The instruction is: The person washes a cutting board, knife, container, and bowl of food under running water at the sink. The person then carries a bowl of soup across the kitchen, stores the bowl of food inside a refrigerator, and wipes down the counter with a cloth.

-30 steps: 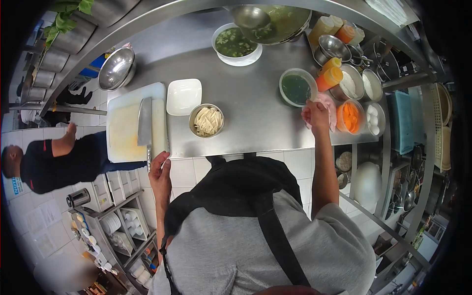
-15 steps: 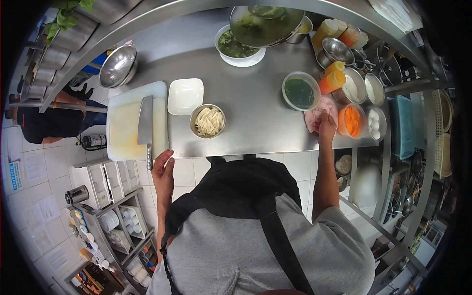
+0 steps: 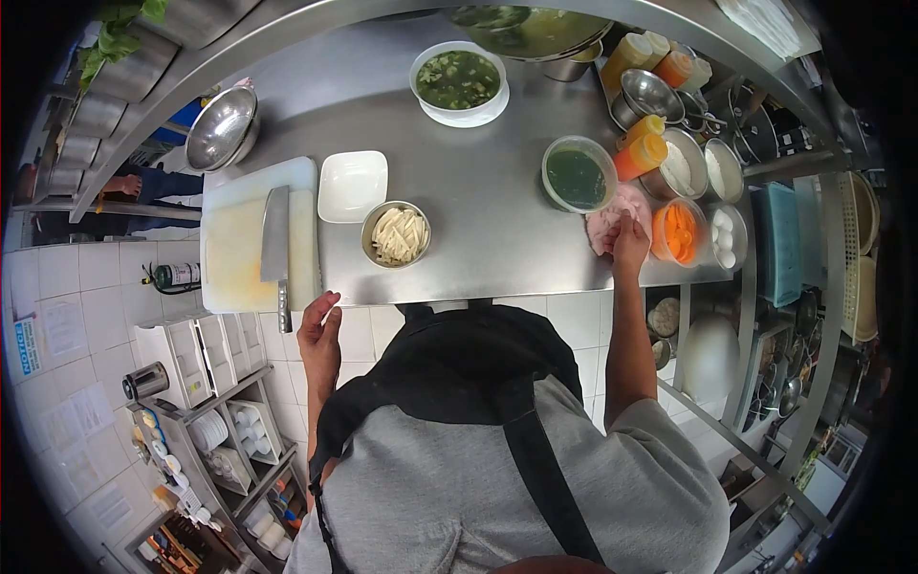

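My right hand [image 3: 628, 243] is closed on a crumpled pink cloth [image 3: 620, 212] near the front right of the steel table. Beside that cloth stand a tub of green liquid [image 3: 579, 179] and a container of orange slices [image 3: 678, 232]. At the table's front edge, my left hand [image 3: 319, 325] hangs with fingers loosely curled and thumb apart, holding nothing. Closest to it is a knife [image 3: 274, 234], lying on a white cutting board [image 3: 229, 191]. A metal bowl of pale strips [image 3: 397, 235] and a square white dish [image 3: 353, 187] sit right of the board.
A white bowl of green soup [image 3: 459, 80] stands on a plate at the back, below a large pan [image 3: 535, 33]. Squeeze bottles [image 3: 641, 155] and white-filled containers [image 3: 724, 172] crowd the right side. Metal bowls [image 3: 223, 129] are at back left. Another person's arm [image 3: 124, 184] shows far left.
The large pan has moved up and away from the soup bowl, which now shows fully. The person at far left has mostly left view. My hands stay nearly in place.
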{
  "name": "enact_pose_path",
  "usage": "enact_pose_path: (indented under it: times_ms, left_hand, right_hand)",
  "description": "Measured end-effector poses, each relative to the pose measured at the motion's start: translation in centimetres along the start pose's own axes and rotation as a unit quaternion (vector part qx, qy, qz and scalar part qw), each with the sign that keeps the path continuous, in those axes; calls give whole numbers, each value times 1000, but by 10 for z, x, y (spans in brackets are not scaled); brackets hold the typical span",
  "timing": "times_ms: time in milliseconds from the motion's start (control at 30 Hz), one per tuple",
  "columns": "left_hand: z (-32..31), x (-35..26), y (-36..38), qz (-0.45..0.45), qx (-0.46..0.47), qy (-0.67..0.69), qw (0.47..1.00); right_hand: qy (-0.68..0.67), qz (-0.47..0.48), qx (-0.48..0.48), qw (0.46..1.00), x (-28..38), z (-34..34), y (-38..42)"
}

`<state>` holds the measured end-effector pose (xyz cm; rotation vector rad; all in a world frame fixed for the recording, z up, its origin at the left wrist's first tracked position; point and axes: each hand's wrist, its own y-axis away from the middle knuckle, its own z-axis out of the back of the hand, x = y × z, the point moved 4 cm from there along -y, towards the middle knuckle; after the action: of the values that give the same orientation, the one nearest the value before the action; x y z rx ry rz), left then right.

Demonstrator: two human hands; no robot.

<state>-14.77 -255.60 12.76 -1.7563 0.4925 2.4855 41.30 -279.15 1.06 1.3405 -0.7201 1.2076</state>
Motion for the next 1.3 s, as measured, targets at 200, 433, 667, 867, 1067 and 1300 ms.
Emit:
enact_pose_path:
  times_ms: [200,433,667,867,1067,1300]
  left_hand:
    - [-1,6,0,1,2,-4,1000]
    - [-2,6,1,4,4,-2,1000]
    - [-2,10,2,9,4,-8,1000]
    - [-5,16,3,5,12,-2,1000]
    - [-17,4,5,-1,26,-29,999]
    - [-18,-14,-5,2,46,-44,998]
  right_hand:
    - [3,0,-1,1000,3,-1,2]
    - [1,8,-1,1000,2,-2,1]
    - [-5,19,-1,1000,-5,0,-3]
    - [-5,22,4,1000,-3,0,-1]
    - [-15,9,18,1000,-2,3,2]
    - [-134,-39,19,990,20,16,22]
